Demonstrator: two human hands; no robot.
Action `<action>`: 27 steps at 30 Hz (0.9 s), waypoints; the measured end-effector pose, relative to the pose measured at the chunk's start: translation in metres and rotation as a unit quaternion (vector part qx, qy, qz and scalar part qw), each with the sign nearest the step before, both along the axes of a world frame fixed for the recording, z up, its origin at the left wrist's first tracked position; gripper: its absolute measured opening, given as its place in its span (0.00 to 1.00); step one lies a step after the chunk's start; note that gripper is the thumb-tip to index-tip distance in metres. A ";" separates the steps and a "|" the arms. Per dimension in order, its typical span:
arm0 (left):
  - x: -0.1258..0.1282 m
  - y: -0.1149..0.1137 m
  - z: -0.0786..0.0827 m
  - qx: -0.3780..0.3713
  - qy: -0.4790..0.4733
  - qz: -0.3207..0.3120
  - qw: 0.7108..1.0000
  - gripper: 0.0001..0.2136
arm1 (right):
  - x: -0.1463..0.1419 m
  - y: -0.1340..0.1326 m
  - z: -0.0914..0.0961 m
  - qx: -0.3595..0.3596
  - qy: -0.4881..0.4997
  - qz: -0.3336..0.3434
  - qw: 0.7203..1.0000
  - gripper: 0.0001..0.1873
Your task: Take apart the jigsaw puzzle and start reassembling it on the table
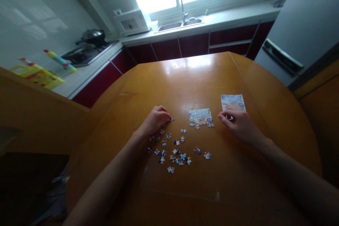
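My left hand [156,119] is closed at the upper left of the loose pieces, its fingertips pinching a small puzzle piece [173,119] at the table surface. A partly assembled jigsaw puzzle [199,116] lies flat between my hands, its lower edge uneven. To its right, my right hand [238,123] is closed around another puzzle piece [230,117], which shows partly between thumb and fingers. Behind that hand lies a printed picture card [233,100], its lower part covered by my fingers. Several loose puzzle pieces [176,142] are scattered below the assembled part, some touching one another.
Everything lies on a round-ended wooden table [190,84]. Beyond it is a counter with a sink [169,26] and a white microwave [132,22]. A pan [93,36] sits on the stove at left, near yellow bottles [39,76]. A fridge [304,24] stands at right.
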State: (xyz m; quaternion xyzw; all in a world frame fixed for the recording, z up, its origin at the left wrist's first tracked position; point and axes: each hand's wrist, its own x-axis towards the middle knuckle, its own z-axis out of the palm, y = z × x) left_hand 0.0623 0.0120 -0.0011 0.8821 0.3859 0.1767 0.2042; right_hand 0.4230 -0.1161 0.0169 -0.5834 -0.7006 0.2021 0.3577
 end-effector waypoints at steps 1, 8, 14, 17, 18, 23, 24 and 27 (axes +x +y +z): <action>0.001 -0.001 0.000 -0.001 0.002 0.003 1.000 0.05 | 0.000 0.000 -0.001 0.000 0.003 0.000 1.000 0.12; 0.012 -0.007 0.006 -0.001 0.024 -0.007 1.000 0.02 | 0.000 0.000 -0.004 0.008 0.015 0.001 1.000 0.12; 0.047 -0.028 0.020 0.028 -0.015 -0.042 0.999 0.01 | -0.005 0.000 -0.002 0.015 0.010 0.010 1.000 0.10; 0.077 -0.043 0.021 0.047 -0.034 -0.078 0.995 0.03 | -0.009 -0.001 -0.003 0.008 0.008 0.017 1.000 0.10; 0.086 -0.047 0.019 0.052 -0.036 -0.088 0.994 0.03 | -0.010 -0.001 -0.004 0.007 0.008 0.018 1.000 0.10; 0.113 -0.059 0.014 0.082 -0.058 -0.102 0.990 0.04 | -0.019 -0.002 -0.011 -0.003 0.021 0.030 0.999 0.06; 0.114 -0.061 0.015 0.088 -0.066 -0.101 0.989 0.05 | -0.021 -0.002 -0.013 -0.010 0.028 0.033 0.999 0.05; 0.117 -0.068 0.019 0.104 -0.095 -0.090 0.986 0.05 | -0.029 -0.005 -0.015 -0.052 0.063 0.052 0.995 0.05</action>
